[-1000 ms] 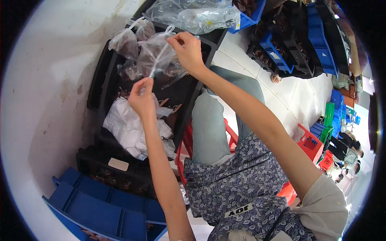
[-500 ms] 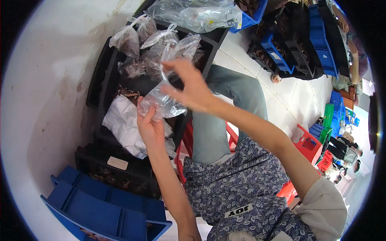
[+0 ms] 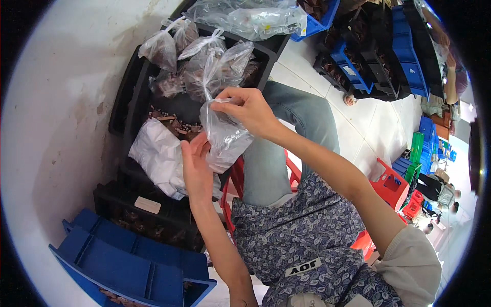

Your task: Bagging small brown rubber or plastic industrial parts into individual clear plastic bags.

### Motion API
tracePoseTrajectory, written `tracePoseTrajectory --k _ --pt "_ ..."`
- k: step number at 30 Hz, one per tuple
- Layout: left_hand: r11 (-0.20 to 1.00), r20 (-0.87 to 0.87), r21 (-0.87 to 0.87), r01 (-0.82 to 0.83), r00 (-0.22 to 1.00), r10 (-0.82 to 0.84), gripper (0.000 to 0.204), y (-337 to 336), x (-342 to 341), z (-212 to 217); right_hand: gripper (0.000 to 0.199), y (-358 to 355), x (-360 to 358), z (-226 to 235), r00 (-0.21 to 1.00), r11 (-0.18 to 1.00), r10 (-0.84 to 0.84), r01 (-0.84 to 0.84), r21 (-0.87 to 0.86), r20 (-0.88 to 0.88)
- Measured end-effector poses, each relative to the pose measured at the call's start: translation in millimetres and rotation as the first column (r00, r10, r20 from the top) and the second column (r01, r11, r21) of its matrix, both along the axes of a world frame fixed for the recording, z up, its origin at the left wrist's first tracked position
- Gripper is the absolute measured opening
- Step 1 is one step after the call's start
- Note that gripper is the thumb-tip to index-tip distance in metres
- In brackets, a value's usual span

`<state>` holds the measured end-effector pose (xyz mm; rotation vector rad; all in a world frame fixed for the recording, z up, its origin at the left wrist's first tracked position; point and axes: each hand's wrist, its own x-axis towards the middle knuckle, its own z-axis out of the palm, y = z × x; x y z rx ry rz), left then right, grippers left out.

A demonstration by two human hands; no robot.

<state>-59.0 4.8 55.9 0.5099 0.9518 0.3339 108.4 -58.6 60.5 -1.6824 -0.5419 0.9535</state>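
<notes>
A clear plastic bag (image 3: 225,135) hangs from my right hand (image 3: 248,111), whose thumb and fingers pinch its upper edge. Just left of the bag is my left hand (image 3: 198,166), its fingers stretched upward, not gripping anything I can see. Behind the bag, several knotted clear bags (image 3: 202,74) with brownish contents lie in a black crate (image 3: 267,66). Loose brown pieces (image 3: 174,123) show in the crate below the knotted bags. A bunch of white plastic bags (image 3: 156,158) lies beside my left hand.
Blue crates (image 3: 138,261) stand at the lower left, next to a black crate with a white label (image 3: 147,204). Clear plastic sheeting (image 3: 250,20) lies at the top. Stacked crates (image 3: 378,56) and a red chair (image 3: 389,184) are to the right. Other people are at the far right.
My right hand has come down from a blurred reach and now pinches the bag's edge. My left hand has let go of the bag, which has swung right and hangs longer.
</notes>
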Motion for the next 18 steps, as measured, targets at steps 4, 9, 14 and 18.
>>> tracePoseTrajectory --k 4,9,14,18 --pt "0.936 0.054 -0.116 0.332 0.943 -0.328 0.040 2 1 -1 0.016 -3 1 2 0.998 0.999 0.042 -0.043 0.021 0.042" --pt "0.993 0.043 -0.060 0.101 0.994 -0.098 0.033 -8 3 -11 0.026 -3 3 -3 0.987 0.998 -0.002 -0.008 0.062 0.158" --pt "0.998 0.092 -0.059 -0.001 0.996 0.006 0.033 -10 15 13 0.027 -11 10 3 0.963 0.993 0.096 -0.076 -0.089 0.253" --pt "0.963 0.001 -0.233 0.138 0.990 -0.141 0.031 -8 6 -4 0.026 -14 10 -4 0.951 1.000 0.004 0.003 -0.021 0.309"
